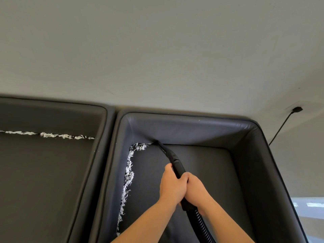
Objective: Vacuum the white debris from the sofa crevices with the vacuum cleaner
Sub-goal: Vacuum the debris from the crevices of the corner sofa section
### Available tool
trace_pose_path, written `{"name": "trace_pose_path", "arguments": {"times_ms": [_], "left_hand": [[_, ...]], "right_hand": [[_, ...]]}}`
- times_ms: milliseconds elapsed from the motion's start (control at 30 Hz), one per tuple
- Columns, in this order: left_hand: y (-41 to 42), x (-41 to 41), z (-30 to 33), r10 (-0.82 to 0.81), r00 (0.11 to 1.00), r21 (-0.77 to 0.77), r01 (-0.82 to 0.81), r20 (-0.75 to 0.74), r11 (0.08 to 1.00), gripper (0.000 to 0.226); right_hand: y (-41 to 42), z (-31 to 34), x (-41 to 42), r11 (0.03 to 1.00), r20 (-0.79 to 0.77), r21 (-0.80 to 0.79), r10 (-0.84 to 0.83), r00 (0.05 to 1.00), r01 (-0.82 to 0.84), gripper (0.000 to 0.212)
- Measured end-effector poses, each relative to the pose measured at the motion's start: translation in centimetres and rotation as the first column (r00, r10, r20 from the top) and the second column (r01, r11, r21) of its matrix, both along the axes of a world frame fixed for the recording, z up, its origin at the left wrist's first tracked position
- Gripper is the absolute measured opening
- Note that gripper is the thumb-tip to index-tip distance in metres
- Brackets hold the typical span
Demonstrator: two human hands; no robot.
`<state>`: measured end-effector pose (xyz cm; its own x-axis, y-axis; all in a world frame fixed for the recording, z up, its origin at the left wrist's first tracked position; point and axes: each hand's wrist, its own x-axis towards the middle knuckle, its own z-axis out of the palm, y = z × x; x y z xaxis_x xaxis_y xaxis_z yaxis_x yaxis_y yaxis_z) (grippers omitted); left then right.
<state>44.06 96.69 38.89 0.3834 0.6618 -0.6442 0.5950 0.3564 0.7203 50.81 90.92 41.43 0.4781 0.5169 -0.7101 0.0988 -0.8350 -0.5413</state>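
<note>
A black vacuum wand point(172, 157) with a narrow crevice nozzle point(158, 143) reaches into the back crevice of the dark grey sofa seat point(201, 169), tip near the back left corner. My left hand point(172, 185) grips the wand from the left. Just behind it, my right hand point(196, 188) grips the handle where the ribbed hose point(199, 223) begins. White shredded debris point(128, 174) lines the left side crevice of this seat and curls round the corner up to the nozzle. More white debris point(49, 135) lies along the back crevice of the left seat.
The sofa's padded backrest and armrest point(259, 155) wall in the right seat on three sides. A second seat section point(43, 172) adjoins on the left. A pale wall point(157, 50) rises behind. A black cable and plug point(296, 109) run along the wall at right.
</note>
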Motion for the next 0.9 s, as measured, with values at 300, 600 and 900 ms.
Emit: {"name": "trace_pose_path", "arguments": {"times_ms": [300, 600, 900], "left_hand": [[-0.5, 0.0, 0.5, 0.012, 1.000, 0.000, -0.012, -0.010, 1.000, 0.051], [0.4, -0.5, 0.0, 0.091, 0.996, 0.000, -0.091, -0.009, 0.996, 0.052], [-0.7, -0.6, -0.4, 0.152, 0.988, 0.025, -0.152, 0.002, 0.988, 0.054]], "right_hand": [[-0.6, 0.4, 0.0, 0.999, -0.036, 0.041, -0.030, 0.999, 0.031, 0.013], [0.9, -0.4, 0.1, 0.998, -0.063, 0.032, 0.056, 0.996, -0.054, 0.018], [-0.1, -0.6, 0.5, 0.995, -0.067, 0.070, 0.080, 0.995, -0.075, 0.017]]}}
